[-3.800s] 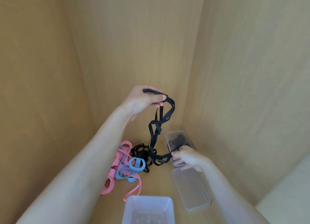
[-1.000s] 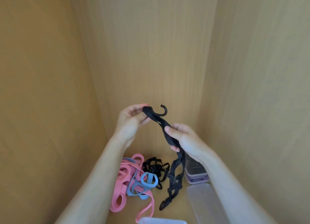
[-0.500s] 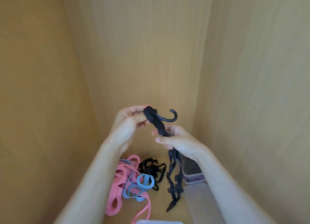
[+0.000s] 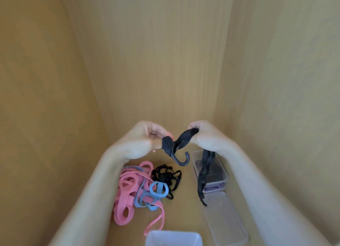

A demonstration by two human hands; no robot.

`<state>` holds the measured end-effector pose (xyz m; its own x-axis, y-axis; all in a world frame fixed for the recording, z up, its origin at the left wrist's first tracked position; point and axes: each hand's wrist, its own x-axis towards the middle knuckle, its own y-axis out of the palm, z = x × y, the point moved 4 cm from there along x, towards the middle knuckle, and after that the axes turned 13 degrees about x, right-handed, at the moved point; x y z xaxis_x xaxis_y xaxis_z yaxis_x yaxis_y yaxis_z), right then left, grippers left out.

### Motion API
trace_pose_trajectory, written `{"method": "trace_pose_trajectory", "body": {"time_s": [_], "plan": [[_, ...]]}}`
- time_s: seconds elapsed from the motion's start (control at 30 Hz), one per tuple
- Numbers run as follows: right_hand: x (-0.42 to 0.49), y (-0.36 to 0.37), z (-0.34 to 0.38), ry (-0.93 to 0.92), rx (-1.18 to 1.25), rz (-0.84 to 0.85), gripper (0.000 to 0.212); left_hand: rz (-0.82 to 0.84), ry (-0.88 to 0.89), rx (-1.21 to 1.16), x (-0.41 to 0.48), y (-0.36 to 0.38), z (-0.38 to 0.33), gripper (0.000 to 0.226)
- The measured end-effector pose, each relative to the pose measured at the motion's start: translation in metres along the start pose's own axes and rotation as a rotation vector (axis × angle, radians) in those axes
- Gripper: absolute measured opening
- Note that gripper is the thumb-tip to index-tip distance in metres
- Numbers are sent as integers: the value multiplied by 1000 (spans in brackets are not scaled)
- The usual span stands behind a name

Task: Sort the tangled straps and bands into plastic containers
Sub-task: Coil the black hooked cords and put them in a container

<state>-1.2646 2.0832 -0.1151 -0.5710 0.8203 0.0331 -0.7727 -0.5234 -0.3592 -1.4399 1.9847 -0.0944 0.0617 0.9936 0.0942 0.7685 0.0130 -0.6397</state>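
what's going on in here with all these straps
A person is sorting straps in a wood-walled space. The left hand pinches a black strap just above its hook, and the right hand grips it further along. The loose end hangs down by a small clear container that already holds dark items. On the floor lie pink bands, blue bands and a black tangle, unsorted, with a flat lid and a second container nearby.
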Motion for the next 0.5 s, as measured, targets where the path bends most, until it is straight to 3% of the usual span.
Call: {"method": "trace_pose_trajectory", "body": {"time_s": [0.27, 0.5], "plan": [[-8, 12, 7, 4, -7, -27, 27, -145, -206, 251, 0, 11, 13, 34], [-19, 38, 18, -110, -35, 24, 13, -396, -162, 353, 2, 23, 7, 31]]}}
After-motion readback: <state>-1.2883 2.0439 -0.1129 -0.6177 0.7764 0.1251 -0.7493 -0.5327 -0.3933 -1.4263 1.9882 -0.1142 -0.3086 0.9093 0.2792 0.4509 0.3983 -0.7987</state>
